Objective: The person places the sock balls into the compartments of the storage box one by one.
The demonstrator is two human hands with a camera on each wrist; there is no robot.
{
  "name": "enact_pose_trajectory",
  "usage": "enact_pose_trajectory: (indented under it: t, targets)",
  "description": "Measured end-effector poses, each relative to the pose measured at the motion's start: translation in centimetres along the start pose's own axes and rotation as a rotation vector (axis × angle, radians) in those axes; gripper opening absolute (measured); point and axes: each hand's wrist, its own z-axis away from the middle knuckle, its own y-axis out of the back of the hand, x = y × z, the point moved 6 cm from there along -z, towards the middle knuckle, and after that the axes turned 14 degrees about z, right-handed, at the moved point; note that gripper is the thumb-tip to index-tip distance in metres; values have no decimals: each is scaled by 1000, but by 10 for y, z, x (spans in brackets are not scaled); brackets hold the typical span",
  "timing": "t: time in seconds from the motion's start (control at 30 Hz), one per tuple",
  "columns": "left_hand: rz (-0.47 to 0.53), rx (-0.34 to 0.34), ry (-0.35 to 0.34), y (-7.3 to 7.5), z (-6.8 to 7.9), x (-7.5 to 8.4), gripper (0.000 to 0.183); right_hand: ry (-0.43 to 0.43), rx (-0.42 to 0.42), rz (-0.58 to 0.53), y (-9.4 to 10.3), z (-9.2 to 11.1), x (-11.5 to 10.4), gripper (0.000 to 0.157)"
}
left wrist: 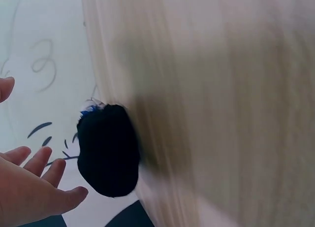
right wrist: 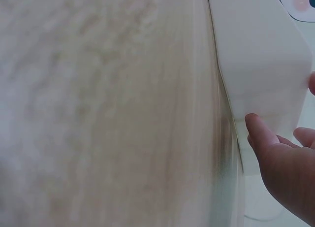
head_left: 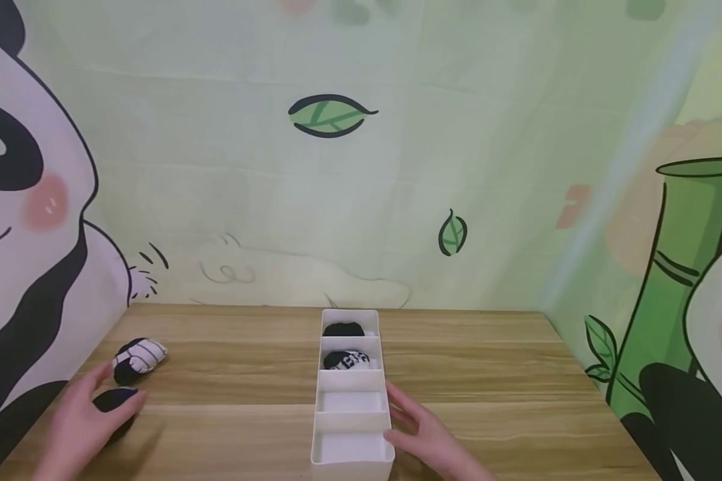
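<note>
My left hand (head_left: 81, 415) is spread over a black rolled-up sock (head_left: 113, 399) on the left of the table. In the left wrist view the fingers stand apart from that sock (left wrist: 109, 150). Just beyond it lies a white-and-black rolled-up sock (head_left: 141, 357) with dark lines. A long white divided box (head_left: 351, 457) stands upright mid-table. My right hand (head_left: 427, 434) touches its right side, and the right wrist view shows the thumb against the white wall (right wrist: 261, 54). The two far compartments hold a black bundle (head_left: 344, 329) and a black-and-white patterned one (head_left: 347, 361).
The wooden table (head_left: 487, 387) ends at a backdrop (head_left: 216, 167) printed with pandas, leaves and bamboo. The box's two near compartments show bare white bottoms. Bare wood lies between the left socks and the box.
</note>
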Motion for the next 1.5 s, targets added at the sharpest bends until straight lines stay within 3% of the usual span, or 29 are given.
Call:
enact_pose_trajectory:
  t: [0.13,0.4,0.63,0.87,1.17,1.37,1.5]
  targets:
    - [-38,-3,-6,2,0,-5,91,-16,3,2,1,0,1,76]
    - [-67,-52,64,3,-4,-22,107,-14,9,32,2,2,4,77]
    - [-116,-155,169,1,-5,-37,111,-5,9,30,2,1,5,76]
    - [-139,-241,231,-1,-7,-53,118,-7,6,19,2,1,6,76]
    - [-133,-267,179,1,-3,-55,96,6,0,17,1,0,2,74]
    - [-140,-282,200,-1,-4,-58,93,24,2,23,1,0,0,73]
    - [-156,-277,164,-1,-4,-60,89,28,8,43,2,0,1,74]
